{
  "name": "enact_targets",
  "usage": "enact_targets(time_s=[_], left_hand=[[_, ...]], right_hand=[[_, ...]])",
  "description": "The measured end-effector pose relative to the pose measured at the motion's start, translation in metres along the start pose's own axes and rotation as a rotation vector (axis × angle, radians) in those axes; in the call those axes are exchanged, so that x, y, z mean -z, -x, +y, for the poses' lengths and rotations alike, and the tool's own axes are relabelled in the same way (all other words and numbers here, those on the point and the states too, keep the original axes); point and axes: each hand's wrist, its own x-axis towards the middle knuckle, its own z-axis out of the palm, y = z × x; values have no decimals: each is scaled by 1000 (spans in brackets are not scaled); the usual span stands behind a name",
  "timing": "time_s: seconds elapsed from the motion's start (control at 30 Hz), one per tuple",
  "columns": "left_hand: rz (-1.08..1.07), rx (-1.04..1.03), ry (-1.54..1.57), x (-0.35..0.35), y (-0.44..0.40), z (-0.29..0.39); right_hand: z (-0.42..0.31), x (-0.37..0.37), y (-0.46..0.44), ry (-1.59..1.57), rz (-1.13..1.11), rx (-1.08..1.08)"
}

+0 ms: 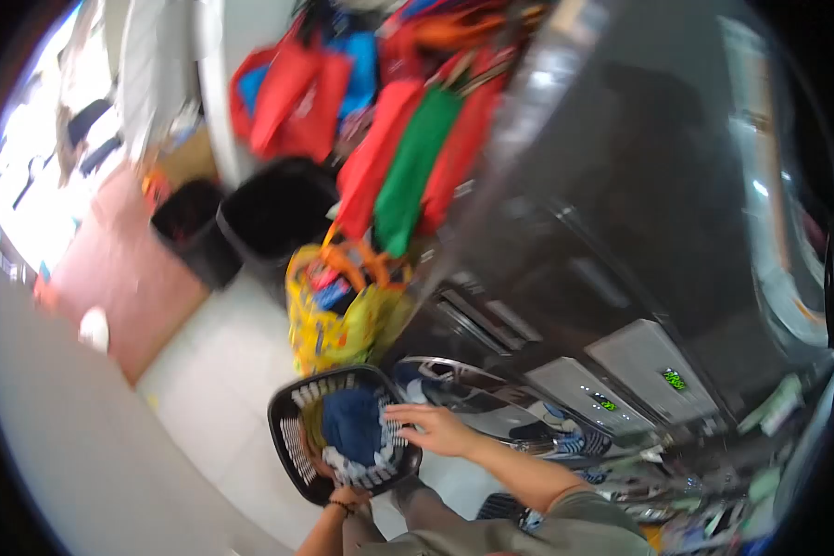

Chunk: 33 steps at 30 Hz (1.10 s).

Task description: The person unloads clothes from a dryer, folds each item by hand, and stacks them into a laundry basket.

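Note:
A black laundry basket (292, 468) with slotted sides sits low in front of me. Inside it lie a dark blue cloth (352, 424), an olive garment and some white and grey clothes. At the basket's near rim, my left hand (350, 498), with a dark bracelet on its wrist, is closed on the edge; some of its fingers are hidden. My right hand (433, 430) is over the basket's right rim, fingers stretched out and apart, holding nothing. Whether it touches the rim I cannot tell.
Dark front-loading washing machines (491, 394) with lit green displays line the right. A yellow patterned bag (338, 324) stands beyond the basket. Black bins (283, 208) and hanging red and green bags (417, 171) are farther off. A pink mat (125, 269) covers floor at left.

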Motion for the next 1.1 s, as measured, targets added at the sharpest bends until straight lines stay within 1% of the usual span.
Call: enact_targets(time_s=[0.03, 0.07, 0.1, 0.13, 0.17, 0.2, 0.23, 0.27, 0.3, 0.33, 0.37, 0.43, 0.5, 0.53, 0.57, 0.63, 0.7, 0.73, 0.77, 0.83, 0.87, 0.9, 0.97, 1.03, 1.07, 1.1], left_hand=[[157, -106, 230, 12, 32, 12], [-4, 13, 234, 42, 58, 33], [11, -147, 320, 50, 60, 17], [11, -309, 407, 54, 56, -4], [171, -187, 403, 73, 81, 11], [233, -501, 253, 98, 92, 0], [269, -552, 257, 121, 107, -7], [306, -603, 260, 146, 129, -7], [322, -389, 420, 180, 189, 26], [383, -130, 573, 203, 231, 50], [507, -195, 686, 214, 237, 45], [635, -249, 608, 240, 254, 56], [663, -344, 453, 254, 264, 80], [609, -365, 459, 258, 277, 102], [556, -390, 460, 262, 291, 131], [504, -519, 451, 266, 313, 188], [491, -686, 440, 267, 356, 256], [447, -827, 437, 268, 368, 287], [398, -964, 433, 268, 379, 315], [324, -1154, 383, 261, 411, 377], [216, -1218, 458, 255, 423, 407], [104, -1279, 531, 248, 434, 433], [-377, -1420, 796, 232, 452, 479], [-466, -1419, 926, 214, 444, 512], [-568, -1462, 932, 212, 437, 527], [-674, -1500, 934, 210, 431, 543]], right_hand=[[-46, 42, 18, 141, 179, 137], [-97, 86, 39, 343, 337, 242], [-141, 124, 60, 545, 466, 309], [-195, 161, 80, 835, 730, 512], [-236, 199, 107, 1090, 840, 529], [-267, 235, 130, 1379, 982, 525], [-288, 272, 156, 1414, 1033, 449], [-315, 298, 173, 1621, 1311, 401], [-329, 338, 195, 1703, 1377, 344], [-338, 381, 215, 1608, 1477, 249], [-338, 418, 225, 1502, 1568, 157], [-327, 467, 227, 1569, 1459, -168], [-335, 470, 227, 1575, 963, -590], [-344, 481, 223, 1421, 850, -712], [-349, 492, 226, 1198, 968, -604], [-342, 560, 233, 1021, 1395, -40], [-390, 546, 246, 854, 1667, 454], [-410, 536, 248, 542, 1588, 777], [-429, 524, 248, 218, 1464, 1069], [-473, 443, 256, -408, 926, 1330], [-478, 409, 254, -454, 787, 1322], [-470, 370, 243, -367, 685, 1263], [-437, 293, 219, -4, 522, 1085], [-396, 223, 205, 322, 298, 971], [-377, 191, 208, 371, 169, 939], [-358, 164, 214, 353, 59, 918]])
